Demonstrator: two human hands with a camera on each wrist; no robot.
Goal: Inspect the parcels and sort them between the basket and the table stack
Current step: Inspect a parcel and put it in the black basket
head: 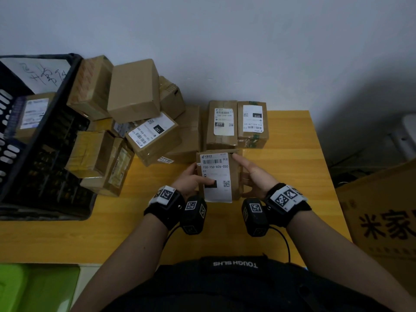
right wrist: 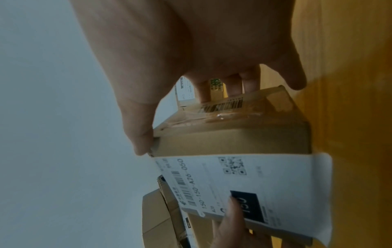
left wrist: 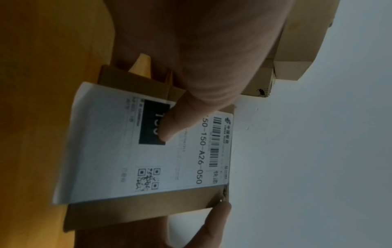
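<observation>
A small brown parcel point(head: 219, 174) with a white label reading 150-150-A26-050 is held above the yellow table point(head: 292, 176), label up. My left hand point(head: 191, 180) grips its left side, thumb lying on the label's black patch point(left wrist: 152, 124). My right hand point(head: 253, 174) grips its right side, thumb at the far right corner and fingers behind the side wall point(right wrist: 231, 134). Two labelled parcels point(head: 236, 123) stand side by side just beyond it. A black basket point(head: 42, 136) at the left holds a labelled parcel point(head: 33, 113).
A jumbled heap of several brown parcels point(head: 135, 122) lies between the basket and the standing pair. A large printed carton point(head: 387, 224) stands off the table's right edge. A green object point(head: 38, 287) sits at lower left. A grey wall rises behind.
</observation>
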